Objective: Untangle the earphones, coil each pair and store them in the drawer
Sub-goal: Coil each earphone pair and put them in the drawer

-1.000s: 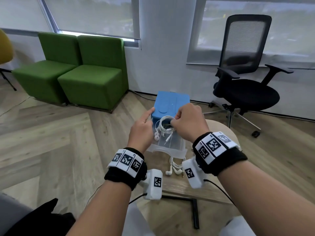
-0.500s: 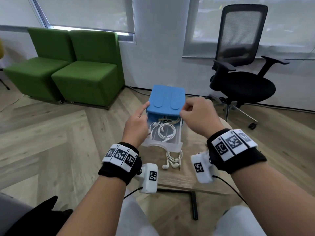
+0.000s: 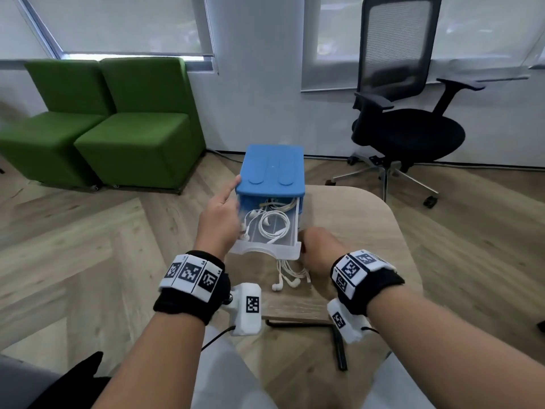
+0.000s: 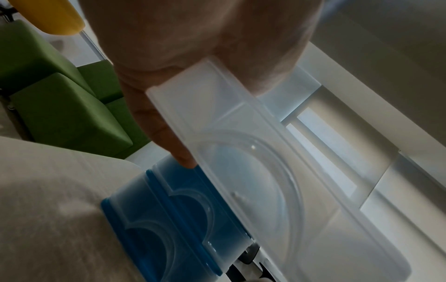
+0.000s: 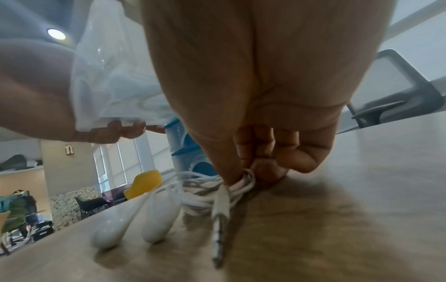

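Observation:
A blue drawer box (image 3: 271,172) stands on the round wooden table (image 3: 368,231), its clear drawer (image 3: 265,250) pulled out. One coiled white pair of earphones (image 3: 274,227) lies inside the drawer. My left hand (image 3: 233,202) holds the drawer's left side, fingers (image 5: 120,129) curled under its edge, index finger (image 4: 183,158) touching the blue box (image 4: 169,219). A second coiled pair (image 3: 290,276) lies on the table in front of the drawer. My right hand (image 3: 306,256) pinches that coil (image 5: 241,184) between thumb and fingers; its earbuds (image 5: 135,229) and jack plug (image 5: 220,219) rest on the wood.
A black office chair (image 3: 407,128) stands behind the table on the right. Two green seats (image 3: 118,128) are at the back left by the window wall. The table's near edge is close to my wrists.
My right hand left the drawer, where the first coiled pair now lies, and came down onto the pair on the table. My left hand stayed at the drawer's left side.

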### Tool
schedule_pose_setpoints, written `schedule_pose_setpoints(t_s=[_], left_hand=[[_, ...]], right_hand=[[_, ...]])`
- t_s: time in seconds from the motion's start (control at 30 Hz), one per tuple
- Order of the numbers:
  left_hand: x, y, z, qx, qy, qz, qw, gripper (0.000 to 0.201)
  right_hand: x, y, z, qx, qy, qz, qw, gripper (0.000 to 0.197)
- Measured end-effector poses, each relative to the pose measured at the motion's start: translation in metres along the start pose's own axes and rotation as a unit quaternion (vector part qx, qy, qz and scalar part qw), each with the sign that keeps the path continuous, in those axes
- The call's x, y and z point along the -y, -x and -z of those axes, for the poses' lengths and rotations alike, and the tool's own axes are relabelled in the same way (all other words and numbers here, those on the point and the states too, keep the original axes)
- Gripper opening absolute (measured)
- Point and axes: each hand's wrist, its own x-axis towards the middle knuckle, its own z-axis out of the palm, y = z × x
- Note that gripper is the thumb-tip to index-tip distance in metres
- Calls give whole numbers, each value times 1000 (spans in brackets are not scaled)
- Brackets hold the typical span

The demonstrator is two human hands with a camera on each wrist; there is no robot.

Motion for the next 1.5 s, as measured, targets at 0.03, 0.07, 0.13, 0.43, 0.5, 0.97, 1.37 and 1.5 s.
schedule_pose_setpoints(t_s=[0.03, 0.07, 0.13, 0.43, 0.5, 0.97, 1.37, 1.5], left_hand=[[0, 0, 0, -2, 6, 4, 1000, 52], [0, 0, 0, -2, 10, 5, 1000, 52], [0, 0, 1, -2, 12, 3, 1000, 52], [3, -4, 1, -2, 22, 5, 1000, 53], [3, -4, 0, -2, 26, 4, 1000, 53], [5, -5, -1, -6, 40, 28, 999, 54], [5, -7, -1, 9, 54, 26, 998, 56], [7, -7, -2, 10, 65, 12, 998, 49]], right_hand=[[0, 0, -1, 6, 12, 4, 1000, 5], [0, -1, -1, 10, 27, 11, 1000, 6], [-3, 3, 3, 9, 62, 21, 998, 10], [-20, 32, 61, -159, -37, 63, 985, 14], [-17, 36, 78, -193, -50, 91, 976, 15], [61, 46, 189, -308, -12, 215, 927, 7], [114, 42, 170, -288, -39, 237, 927, 5], [104, 28, 126, -255, -51, 201, 944, 9]])
